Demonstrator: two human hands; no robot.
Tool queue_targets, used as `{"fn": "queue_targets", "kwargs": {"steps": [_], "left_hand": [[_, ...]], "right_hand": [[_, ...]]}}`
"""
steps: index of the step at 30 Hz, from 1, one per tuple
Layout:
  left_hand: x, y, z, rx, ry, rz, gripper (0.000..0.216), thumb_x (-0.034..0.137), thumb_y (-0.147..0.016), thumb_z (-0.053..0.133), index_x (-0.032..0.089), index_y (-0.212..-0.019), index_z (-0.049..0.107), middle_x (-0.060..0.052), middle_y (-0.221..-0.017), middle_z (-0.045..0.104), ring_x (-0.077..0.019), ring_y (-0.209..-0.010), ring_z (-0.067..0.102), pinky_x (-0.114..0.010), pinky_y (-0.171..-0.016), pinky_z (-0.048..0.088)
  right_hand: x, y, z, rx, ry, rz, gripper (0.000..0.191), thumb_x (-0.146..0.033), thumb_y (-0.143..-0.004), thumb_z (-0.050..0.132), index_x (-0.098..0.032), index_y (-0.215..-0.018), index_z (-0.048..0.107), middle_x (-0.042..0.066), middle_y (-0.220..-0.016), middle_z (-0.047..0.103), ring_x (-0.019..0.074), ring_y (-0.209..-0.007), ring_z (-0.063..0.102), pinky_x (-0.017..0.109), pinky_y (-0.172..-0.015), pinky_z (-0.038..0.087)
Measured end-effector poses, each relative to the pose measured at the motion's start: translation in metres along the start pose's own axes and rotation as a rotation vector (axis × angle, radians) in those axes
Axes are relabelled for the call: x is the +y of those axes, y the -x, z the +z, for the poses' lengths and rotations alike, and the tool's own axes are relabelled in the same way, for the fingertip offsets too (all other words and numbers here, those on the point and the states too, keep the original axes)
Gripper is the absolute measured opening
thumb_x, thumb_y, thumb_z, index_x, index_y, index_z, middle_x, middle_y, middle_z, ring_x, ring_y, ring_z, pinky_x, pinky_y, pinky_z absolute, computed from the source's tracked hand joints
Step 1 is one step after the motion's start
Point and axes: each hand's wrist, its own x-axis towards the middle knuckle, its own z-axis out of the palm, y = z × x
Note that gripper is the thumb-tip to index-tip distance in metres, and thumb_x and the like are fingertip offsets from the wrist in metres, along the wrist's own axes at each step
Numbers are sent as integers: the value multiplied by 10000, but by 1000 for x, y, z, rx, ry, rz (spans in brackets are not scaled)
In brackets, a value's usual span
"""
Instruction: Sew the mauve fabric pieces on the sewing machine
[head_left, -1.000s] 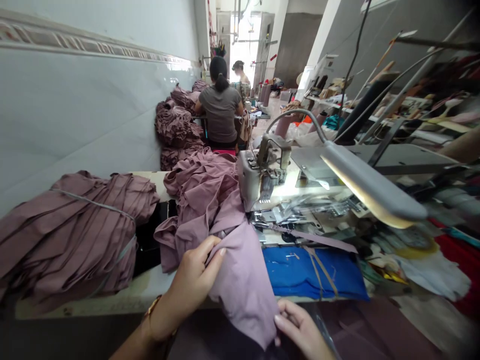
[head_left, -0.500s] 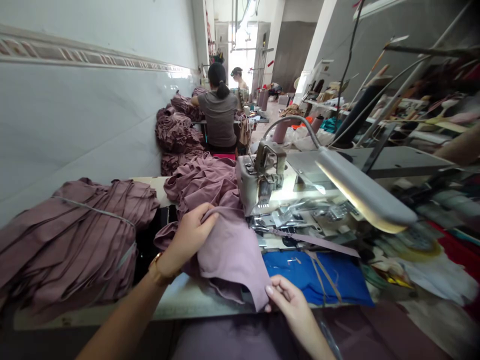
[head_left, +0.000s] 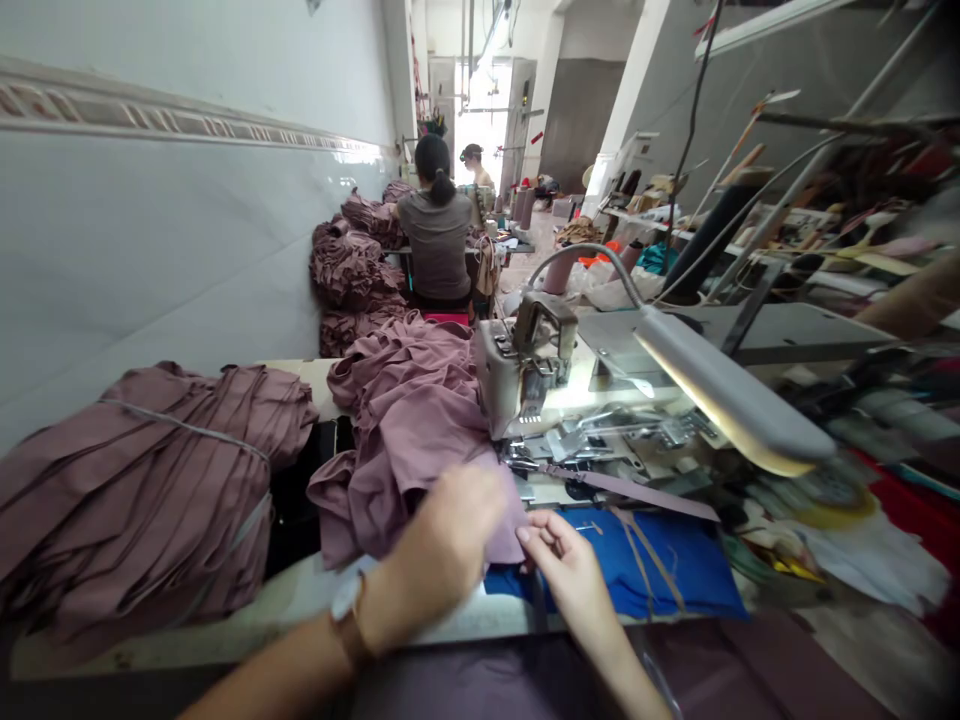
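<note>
A mauve fabric piece (head_left: 506, 505) lies in front of the sewing machine (head_left: 517, 370), its far end running into a crumpled heap of the same cloth (head_left: 409, 370). My right hand (head_left: 566, 565) pinches its near right corner between thumb and fingers. Over the cloth, just left of that corner, is my left hand (head_left: 450, 545), smeared by motion; whether its fingers grip the fabric is hidden. A narrow mauve strip (head_left: 637, 490) extends rightward from the needle area. Beneath the right hand is a folded blue cloth (head_left: 667, 560).
A tied stack of mauve pieces (head_left: 157, 480) sits on the table's left side. The lit lamp (head_left: 735, 390) hangs low over the machine bed at right. Ahead, a person in a grey shirt (head_left: 439, 240) sits beside mauve heaps (head_left: 352, 260); another person is farther back.
My left hand has left the fabric's upper edge and come down and right, towards my right hand. The right hand has risen slightly with the corner, and the piece is no longer spread out.
</note>
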Motion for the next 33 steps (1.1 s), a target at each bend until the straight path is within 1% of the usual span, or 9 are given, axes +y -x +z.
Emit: {"fn": "queue_targets", "kwargs": {"steps": [4, 8, 14, 21, 25, 27, 29, 31, 33], "left_hand": [[34, 26, 23, -128, 0, -86, 364, 163, -919, 412, 120, -1254, 548, -164, -1176, 609, -288, -1092, 554, -459, -960, 468], [20, 17, 19, -148, -4, -198, 284, 203, -932, 449, 173, -1165, 606, -150, -1182, 588, -302, -1130, 522, -479, -956, 471], [-5, 3, 15, -147, 86, -217, 317, 156, -928, 427, 174, -1199, 592, -138, -1268, 555, -267, -1197, 500, -462, -1011, 454], [-54, -26, 15, -187, 239, -203, 337, 155, -914, 448, 199, -1205, 613, -94, -1185, 593, -214, -1137, 550, -376, -1024, 448], [-53, -18, 4, -117, 120, -298, 316, 192, -922, 456, 191, -1200, 608, -102, -1188, 593, -236, -1148, 535, -394, -1021, 431], [-51, -2, -2, -56, -1, -476, 321, 255, -940, 444, 190, -1218, 593, -107, -1107, 614, -254, -1069, 562, -404, -942, 462], [-57, 16, -5, -77, -70, -626, 383, 326, -960, 416, 192, -1300, 531, -108, -1046, 619, -256, -994, 588, -392, -870, 479], [-72, 29, -6, -146, -109, -697, 439, 352, -963, 409, 175, -1360, 471, -114, -1024, 607, -254, -968, 601, -379, -847, 481], [-83, 35, -6, -167, -161, -717, 430, 320, -954, 425, 156, -1348, 483, -121, -1023, 592, -257, -980, 595, -389, -867, 474]], "right_hand": [[3, 2, 4, 110, 102, -139, 268, -390, -830, 684, -206, -979, 559, -49, -621, 557, 143, -561, 518, 249, -552, 428], [-4, -3, 5, 124, 384, -259, 211, -322, -875, 633, -211, -1054, 621, -3, -703, 637, 172, -605, 583, 279, -605, 476], [-15, -11, 0, 26, 711, -506, 274, -254, -952, 498, -238, -1119, 714, 94, -1080, 758, 259, -971, 698, 364, -883, 520], [-37, -26, 4, -76, 1074, -352, 417, -298, -939, 491, -220, -1331, 606, 86, -691, 775, 276, -576, 715, 335, -567, 512], [-37, -9, -7, -111, 882, -364, 381, -307, -929, 512, -216, -1275, 643, 110, -889, 791, 297, -720, 734, 359, -666, 530], [-23, 13, -18, -154, 703, -359, 292, -307, -925, 536, -247, -1159, 700, 93, -1019, 775, 271, -786, 728, 334, -731, 533], [-2, 38, -28, -230, 612, -271, 230, -306, -933, 526, -253, -935, 749, 58, -843, 777, 244, -730, 712, 294, -681, 529], [23, 60, -32, -379, 604, -157, 217, -289, -917, 544, -257, -861, 752, 45, -798, 771, 246, -742, 710, 291, -690, 529], [51, 75, -30, -390, 675, -109, 169, -253, -860, 597, -268, -872, 765, 58, -861, 779, 276, -810, 710, 321, -744, 530]]}}
